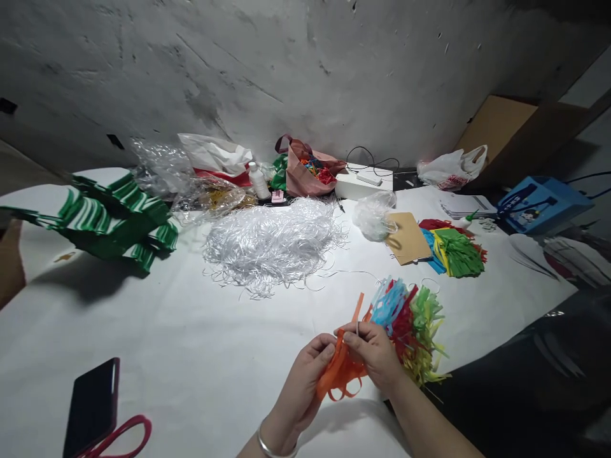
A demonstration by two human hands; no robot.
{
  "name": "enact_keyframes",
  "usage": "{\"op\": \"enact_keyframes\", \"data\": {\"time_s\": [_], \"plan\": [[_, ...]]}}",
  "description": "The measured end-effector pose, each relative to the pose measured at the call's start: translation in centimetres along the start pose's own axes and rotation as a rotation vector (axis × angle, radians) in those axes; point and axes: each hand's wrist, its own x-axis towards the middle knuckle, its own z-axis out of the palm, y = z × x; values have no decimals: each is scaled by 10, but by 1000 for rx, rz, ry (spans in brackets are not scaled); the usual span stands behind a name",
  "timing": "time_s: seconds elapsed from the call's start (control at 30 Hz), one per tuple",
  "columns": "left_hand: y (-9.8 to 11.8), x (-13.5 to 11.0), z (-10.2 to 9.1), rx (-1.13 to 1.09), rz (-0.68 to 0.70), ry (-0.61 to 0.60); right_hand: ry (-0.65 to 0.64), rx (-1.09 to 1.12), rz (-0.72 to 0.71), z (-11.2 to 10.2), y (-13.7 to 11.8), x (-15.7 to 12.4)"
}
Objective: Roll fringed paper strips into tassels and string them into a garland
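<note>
We see thin, matt, papery orange strips [329, 381] and glossy, plastic-looking white strands [274, 245]. To us the wall [286, 70] looks like rough concrete, the bangle [262, 443] like smooth, shiny metal.

Gray wall [305, 70] rises behind a pink bag [300, 175]. L of it: white bottle [258, 182], then red-and-white bag [222, 158] & clear plastic wrap [160, 165]. Just R: white box [356, 189] w/ white device [368, 177] on top. Farther R of pink bag: white plastic bag [449, 170], cardboard box [501, 127] & blue bag [544, 205]. Well apart, front L of pink bag: dark phone [91, 407], w/ red strap [142, 418] beside it.
</note>
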Motion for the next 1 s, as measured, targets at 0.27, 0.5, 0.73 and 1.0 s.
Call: {"op": "enact_keyframes", "data": {"time_s": [0.27, 0.5, 0.73, 1.0], "plan": [[-4, 2, -4, -52, 26, -9, -44, 44, 19, -3, 5, 3], [-1, 0, -4, -33, 25, -22, -77, -30, -22, -6, 2, 4], [6, 0, -4, 79, 60, 7, -61, -88, -85, -4, -4, 4], [3, -1, -9, 471, 240, 73, -23, -350, -187, -2, -12, 1]]}}
